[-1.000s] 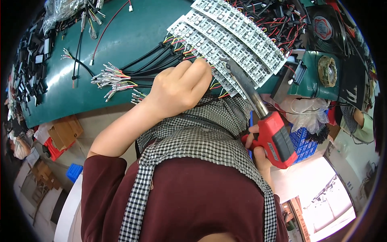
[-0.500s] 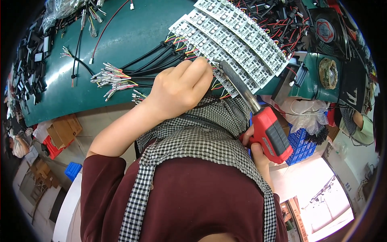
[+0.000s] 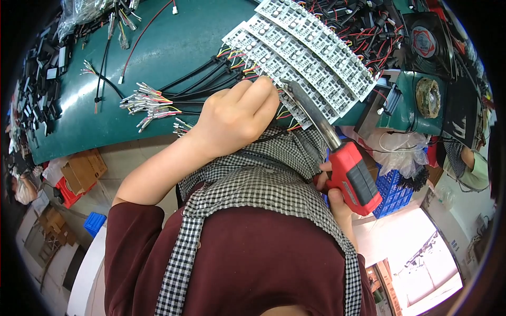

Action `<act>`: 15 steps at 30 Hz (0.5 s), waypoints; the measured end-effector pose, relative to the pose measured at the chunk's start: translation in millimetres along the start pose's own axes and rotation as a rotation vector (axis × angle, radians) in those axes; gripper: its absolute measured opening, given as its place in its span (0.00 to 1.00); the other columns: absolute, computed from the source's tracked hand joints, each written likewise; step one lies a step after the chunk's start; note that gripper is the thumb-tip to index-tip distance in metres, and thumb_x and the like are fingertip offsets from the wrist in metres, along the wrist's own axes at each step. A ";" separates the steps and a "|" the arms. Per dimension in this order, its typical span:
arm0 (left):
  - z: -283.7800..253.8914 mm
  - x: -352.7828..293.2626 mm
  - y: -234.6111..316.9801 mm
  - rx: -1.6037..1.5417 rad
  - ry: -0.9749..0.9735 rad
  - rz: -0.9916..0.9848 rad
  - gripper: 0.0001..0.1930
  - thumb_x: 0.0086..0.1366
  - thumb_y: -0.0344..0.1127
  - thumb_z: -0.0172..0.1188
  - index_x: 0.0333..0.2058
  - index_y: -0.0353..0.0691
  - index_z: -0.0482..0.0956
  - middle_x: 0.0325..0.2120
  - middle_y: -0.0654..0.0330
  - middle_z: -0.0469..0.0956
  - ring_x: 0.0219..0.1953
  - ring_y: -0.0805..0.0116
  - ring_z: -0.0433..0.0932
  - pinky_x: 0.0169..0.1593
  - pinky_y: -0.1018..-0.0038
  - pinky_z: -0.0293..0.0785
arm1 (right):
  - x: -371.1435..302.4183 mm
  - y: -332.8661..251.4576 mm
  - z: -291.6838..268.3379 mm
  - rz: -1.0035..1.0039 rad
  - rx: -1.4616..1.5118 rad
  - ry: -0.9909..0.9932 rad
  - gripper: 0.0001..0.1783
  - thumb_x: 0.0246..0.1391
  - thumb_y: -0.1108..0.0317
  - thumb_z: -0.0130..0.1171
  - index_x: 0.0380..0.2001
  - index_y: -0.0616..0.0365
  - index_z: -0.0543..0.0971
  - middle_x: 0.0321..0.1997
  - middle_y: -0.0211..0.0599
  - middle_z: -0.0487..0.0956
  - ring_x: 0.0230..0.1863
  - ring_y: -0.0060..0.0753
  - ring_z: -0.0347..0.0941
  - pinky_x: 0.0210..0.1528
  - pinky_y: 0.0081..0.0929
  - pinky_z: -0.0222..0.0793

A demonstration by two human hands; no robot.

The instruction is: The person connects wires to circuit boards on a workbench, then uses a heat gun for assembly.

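Fingers closed in a pinch, my left hand is at the near edge of the white circuit boards; what it pinches is hidden under the fingers. My right hand grips a red and black soldering gun from below, most of that hand being behind the tool. The gun's dark metal barrel slants up to the left, its tip close to my left fingertips at the board edge. Black cables run left from the boards, with thin coloured wires at the joints and a bundle of bare-tipped ends.
Black parts with red wires are heaped at the far right, near a black fan. A roundish amber block sits on the green table. Black pieces crowd the left edge. A blue crate stands below, right.
Both hands stay almost in place. The soldering gun's tip remains at the board edge, with only a very slight shift of the whole view.
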State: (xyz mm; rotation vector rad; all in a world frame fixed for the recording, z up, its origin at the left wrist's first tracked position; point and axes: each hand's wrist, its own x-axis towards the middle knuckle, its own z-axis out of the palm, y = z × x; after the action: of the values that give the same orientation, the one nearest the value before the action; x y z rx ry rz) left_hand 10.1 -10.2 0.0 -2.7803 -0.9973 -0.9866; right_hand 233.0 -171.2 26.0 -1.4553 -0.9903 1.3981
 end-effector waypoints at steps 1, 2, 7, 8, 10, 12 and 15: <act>0.1 0.4 0.1 -0.002 0.001 0.003 0.06 0.45 0.29 0.57 0.25 0.37 0.73 0.27 0.64 0.70 0.21 0.78 0.68 0.18 0.83 0.64 | -0.7 2.8 -1.5 -0.001 -0.001 0.001 0.34 0.45 0.52 0.65 0.49 0.68 0.71 0.38 0.41 0.79 0.39 0.35 0.77 0.46 0.30 0.70; -0.2 0.9 0.2 -0.002 0.002 0.003 0.06 0.45 0.29 0.57 0.25 0.37 0.73 0.27 0.64 0.70 0.21 0.78 0.68 0.18 0.83 0.64 | -1.9 9.1 -4.6 -0.078 -0.091 0.005 0.32 0.45 0.53 0.65 0.48 0.67 0.73 0.40 0.42 0.79 0.41 0.37 0.77 0.47 0.31 0.70; -1.9 1.3 0.2 -0.003 -0.020 0.002 0.06 0.45 0.29 0.57 0.25 0.38 0.73 0.27 0.64 0.69 0.21 0.77 0.68 0.18 0.83 0.64 | -7.0 22.7 -11.0 -0.144 -0.341 0.019 0.27 0.46 0.55 0.65 0.45 0.64 0.75 0.43 0.45 0.78 0.44 0.42 0.76 0.49 0.32 0.69; -1.9 1.1 0.3 -0.003 -0.020 0.002 0.06 0.45 0.29 0.57 0.25 0.38 0.73 0.27 0.64 0.69 0.21 0.77 0.68 0.18 0.83 0.64 | -6.4 23.2 -10.5 -0.147 -0.305 0.025 0.27 0.46 0.56 0.65 0.45 0.63 0.75 0.43 0.45 0.78 0.45 0.42 0.76 0.50 0.32 0.69; -2.0 0.7 0.5 0.002 -0.015 -0.001 0.06 0.45 0.29 0.57 0.25 0.38 0.73 0.26 0.64 0.69 0.21 0.77 0.68 0.18 0.83 0.64 | -6.2 24.7 -10.8 -0.153 -0.270 0.029 0.26 0.46 0.57 0.65 0.45 0.63 0.75 0.43 0.46 0.78 0.45 0.42 0.76 0.50 0.33 0.69; -2.2 0.9 0.3 0.002 -0.018 -0.001 0.06 0.45 0.29 0.57 0.25 0.38 0.73 0.26 0.64 0.69 0.21 0.77 0.68 0.18 0.83 0.64 | -5.7 24.4 -11.0 -0.147 -0.374 0.007 0.29 0.46 0.56 0.65 0.47 0.66 0.73 0.40 0.44 0.79 0.40 0.38 0.77 0.47 0.30 0.70; -0.9 1.6 0.8 0.002 -0.015 0.002 0.06 0.45 0.29 0.57 0.25 0.38 0.72 0.26 0.64 0.68 0.21 0.78 0.68 0.18 0.83 0.64 | -2.7 5.7 -3.2 -0.025 -0.033 -0.008 0.34 0.45 0.55 0.66 0.48 0.71 0.70 0.33 0.39 0.79 0.31 0.30 0.76 0.40 0.25 0.70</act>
State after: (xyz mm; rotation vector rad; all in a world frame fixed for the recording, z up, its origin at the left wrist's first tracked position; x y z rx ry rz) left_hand 11.0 -10.2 1.7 -2.7906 -0.9966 -0.9645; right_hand 235.9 -175.7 21.4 -1.4583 -1.0374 1.3763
